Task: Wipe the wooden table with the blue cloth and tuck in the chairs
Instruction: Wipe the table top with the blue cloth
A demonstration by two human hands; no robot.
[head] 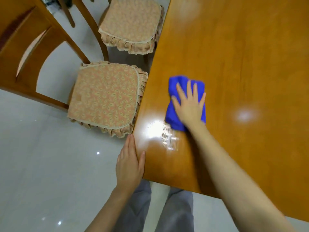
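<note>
Grey trouser legs [173, 213] of a person stand on pale glossy floor tiles [50, 164] at the corner of a wooden table [250, 56]. The left hand [130, 166] lies flat along the table's edge, fingers straight, gripping nothing. Ahead of it, the right hand [189, 104] presses, fingers spread, on a bunched blue cloth [175, 114] on the tabletop. Beyond the left hand, two cushioned chairs [103, 97] stand pulled out. No writing is legible.

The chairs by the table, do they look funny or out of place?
A little. Both chairs, the near chair and the far chair, stand pulled out, seats showing beside the wooden table instead of tucked under. Nothing looks spilled or broken.
</note>
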